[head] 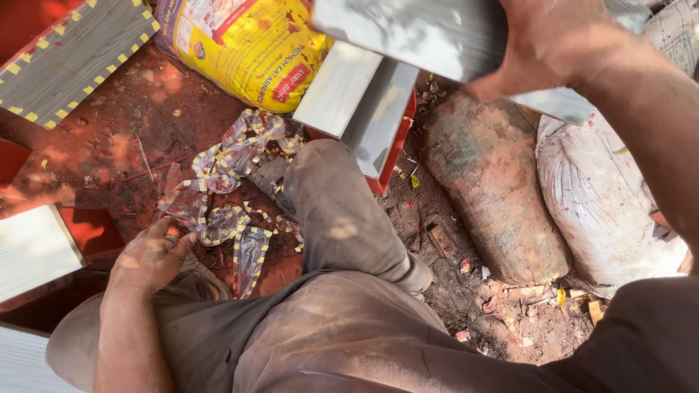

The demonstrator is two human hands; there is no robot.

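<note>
While the right hand (542, 47) has its fingers clamped on a grey tile (429, 33) at top of frame, two tiles (360, 102) lie unwrapped below; left hand (149, 255) rests open by torn plastic wrap (233, 189). Partway done, I'd guess.

A rough outdoor building site or workyard, shown by the red dirt ground (510, 320) strewn with rubble, filled sacks (495, 189) lying on it, stacked grey tiles (357, 102), a yellow bag (247, 44) and torn plastic wrapping (226, 189).
</note>
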